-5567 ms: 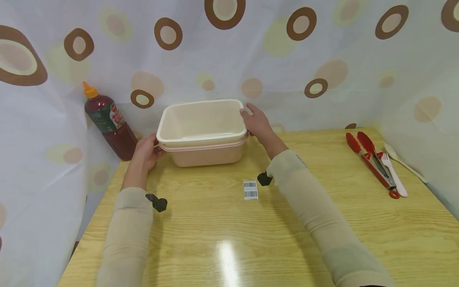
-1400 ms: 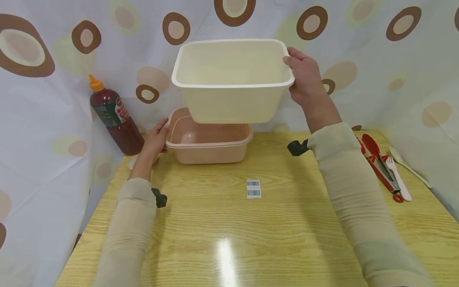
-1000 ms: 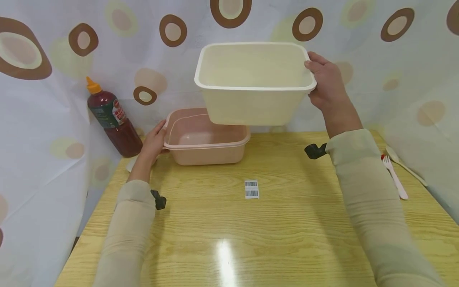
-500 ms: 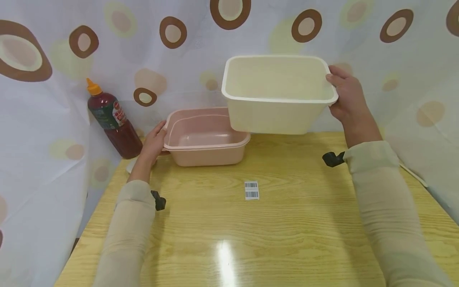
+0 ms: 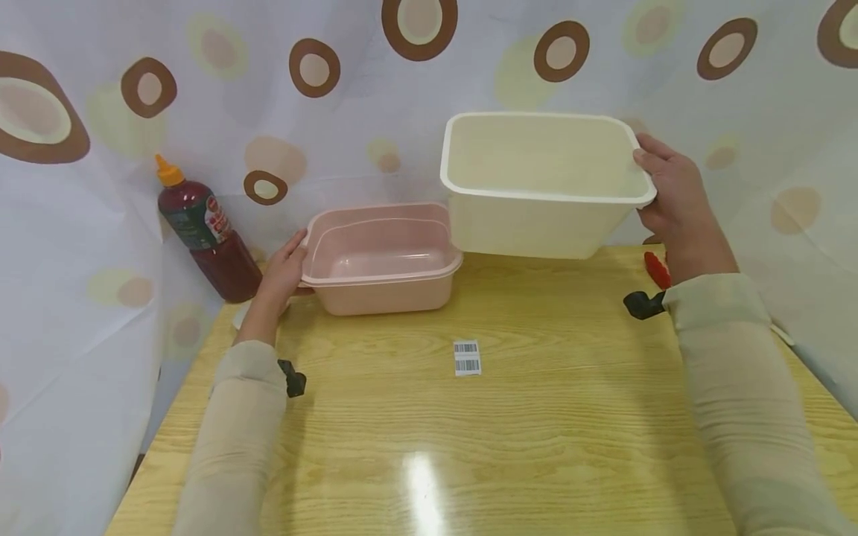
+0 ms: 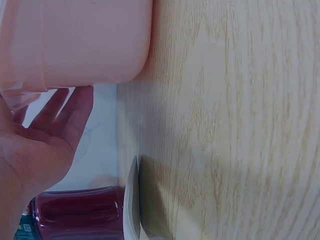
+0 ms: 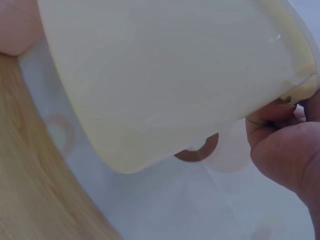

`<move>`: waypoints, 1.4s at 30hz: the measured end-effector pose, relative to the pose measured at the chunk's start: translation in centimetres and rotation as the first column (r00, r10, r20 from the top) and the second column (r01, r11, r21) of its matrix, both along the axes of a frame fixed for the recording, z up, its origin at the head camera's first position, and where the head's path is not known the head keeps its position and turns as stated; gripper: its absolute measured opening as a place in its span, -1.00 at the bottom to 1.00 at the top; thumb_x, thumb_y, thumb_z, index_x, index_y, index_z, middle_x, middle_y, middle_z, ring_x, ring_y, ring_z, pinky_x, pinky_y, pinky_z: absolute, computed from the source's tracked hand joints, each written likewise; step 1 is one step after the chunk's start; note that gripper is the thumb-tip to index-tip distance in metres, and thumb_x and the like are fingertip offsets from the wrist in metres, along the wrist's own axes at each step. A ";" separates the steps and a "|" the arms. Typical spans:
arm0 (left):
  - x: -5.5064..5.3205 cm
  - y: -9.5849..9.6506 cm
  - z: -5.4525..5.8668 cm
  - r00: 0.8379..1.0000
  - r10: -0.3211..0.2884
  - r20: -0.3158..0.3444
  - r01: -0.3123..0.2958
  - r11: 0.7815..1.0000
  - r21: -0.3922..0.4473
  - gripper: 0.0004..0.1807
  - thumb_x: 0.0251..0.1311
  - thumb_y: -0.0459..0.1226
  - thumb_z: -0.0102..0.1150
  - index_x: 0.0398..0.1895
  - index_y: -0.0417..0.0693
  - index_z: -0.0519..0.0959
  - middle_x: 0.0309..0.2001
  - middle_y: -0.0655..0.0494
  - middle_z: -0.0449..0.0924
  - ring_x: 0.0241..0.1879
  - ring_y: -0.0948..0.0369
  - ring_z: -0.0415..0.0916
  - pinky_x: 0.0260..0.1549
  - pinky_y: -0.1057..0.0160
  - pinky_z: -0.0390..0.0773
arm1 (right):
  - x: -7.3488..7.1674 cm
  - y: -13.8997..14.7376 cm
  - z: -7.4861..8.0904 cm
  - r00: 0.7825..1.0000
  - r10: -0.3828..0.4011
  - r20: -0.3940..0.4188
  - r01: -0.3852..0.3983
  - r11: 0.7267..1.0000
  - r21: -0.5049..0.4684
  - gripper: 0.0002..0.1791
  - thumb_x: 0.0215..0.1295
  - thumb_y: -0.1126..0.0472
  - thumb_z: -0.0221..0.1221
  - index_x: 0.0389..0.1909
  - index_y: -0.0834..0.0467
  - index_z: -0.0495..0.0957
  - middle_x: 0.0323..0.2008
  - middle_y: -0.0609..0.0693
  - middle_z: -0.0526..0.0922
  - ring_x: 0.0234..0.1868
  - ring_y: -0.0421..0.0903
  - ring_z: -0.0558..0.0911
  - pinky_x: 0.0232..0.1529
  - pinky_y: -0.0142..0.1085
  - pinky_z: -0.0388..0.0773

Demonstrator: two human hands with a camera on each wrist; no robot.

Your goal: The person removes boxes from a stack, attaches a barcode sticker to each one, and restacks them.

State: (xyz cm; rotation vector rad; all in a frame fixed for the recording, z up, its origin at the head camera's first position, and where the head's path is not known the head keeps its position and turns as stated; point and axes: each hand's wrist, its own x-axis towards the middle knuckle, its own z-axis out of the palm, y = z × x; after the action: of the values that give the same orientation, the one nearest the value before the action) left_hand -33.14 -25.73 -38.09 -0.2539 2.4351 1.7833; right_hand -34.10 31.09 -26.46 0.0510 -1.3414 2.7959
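Observation:
In the head view a cream plastic basin (image 5: 536,223) is held up in the air, right of a pink plastic basin (image 5: 385,294) on the table. My right hand (image 5: 677,186) grips the cream basin by its right rim, thumb on top and fingers curled beneath, as the right wrist view shows. The cream basin's lower left corner overlaps the pink one in the head view. My left hand (image 5: 281,275) holds the pink basin's left rim, thumb over the edge. In the left wrist view the left hand's fingers (image 6: 77,115) reach under that rim.
A dark red sauce bottle (image 5: 211,238) with an orange cap leans at the back left against the patterned curtain (image 5: 362,134). Beneath the left wrist lies a pale flat item (image 6: 131,200). A barcode label (image 5: 467,358) sits mid-table. Red-tipped utensils (image 5: 657,269) are mostly hidden behind the right arm.
The cream basin was nested in the pink one; my right hand has lifted it out and carried it right, then slightly lower. My left hand has stayed at the pink basin's left side.

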 end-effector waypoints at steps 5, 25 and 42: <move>0.0 0.0 0.0 1.000 0.005 -0.003 -0.006 1.000 -0.006 -0.43 0.60 0.05 -0.35 0.61 0.55 -0.03 0.66 0.24 -0.12 0.28 -0.15 0.41 0.18 -0.25 0.54 | 0.4 1.3 -0.8 1.000 0.015 -0.011 -0.015 1.000 -0.003 -0.29 0.52 0.30 0.05 0.61 0.01 0.06 0.61 -0.22 0.04 0.49 -0.20 0.31 0.17 -0.34 0.56; 0.5 -0.6 0.6 1.000 0.012 -0.011 -0.011 1.000 0.010 -0.42 0.61 -0.01 -0.36 0.63 0.46 -0.04 0.65 0.08 -0.05 0.34 -0.15 0.37 0.20 -0.27 0.51 | 0.6 3.8 -5.0 0.988 -0.049 0.145 0.020 0.980 0.200 -0.25 0.46 0.18 0.15 0.60 -0.10 0.11 0.61 -0.23 0.06 0.11 -0.29 0.59 -0.11 -0.45 0.69; 2.3 0.6 3.2 0.999 -0.031 0.021 0.031 0.999 0.031 -0.40 0.60 -0.07 -0.39 0.65 0.33 -0.10 0.63 -0.10 -0.06 0.37 -0.18 0.34 0.27 -0.27 0.44 | 0.8 4.2 -7.9 0.981 -0.082 0.174 -0.024 0.846 0.532 -0.21 0.49 0.04 0.12 0.63 -0.03 0.00 0.62 -0.14 0.05 -0.16 -0.45 0.61 -0.24 -0.57 0.62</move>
State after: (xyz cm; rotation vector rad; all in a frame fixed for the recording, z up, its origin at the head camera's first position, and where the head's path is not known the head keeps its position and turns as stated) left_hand -30.87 -25.10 -34.89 -0.2300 2.3817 1.7938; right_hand -33.31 35.33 -34.35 -0.2256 -2.1067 2.3545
